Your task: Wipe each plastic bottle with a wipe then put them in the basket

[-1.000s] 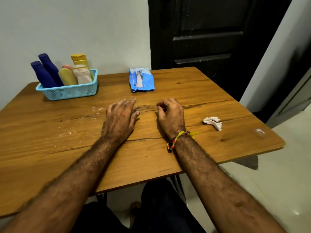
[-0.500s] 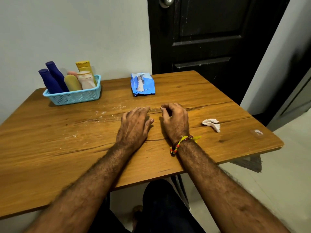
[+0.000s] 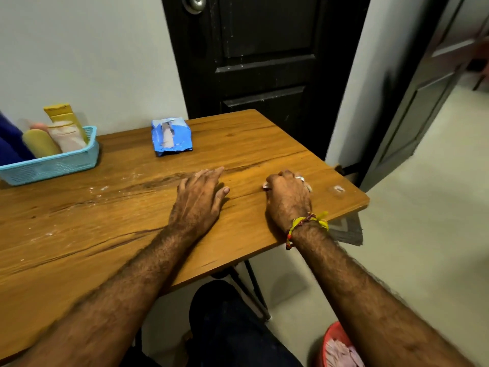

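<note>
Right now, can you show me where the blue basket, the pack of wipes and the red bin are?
blue basket (image 3: 57,165), head view, on its mesh front wall.
pack of wipes (image 3: 182,137), head view, on the blue wrapper right of the opening.
red bin (image 3: 334,333), head view, on its rim at bottom right.

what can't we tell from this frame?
- Used wipe: head view, right hand curls over it; only white bits show.
- Dark blue bottles: cut by left edge, count unclear.
- Basket contents: motion-blurred.
- Red bin: cropped, behind right forearm.
</note>
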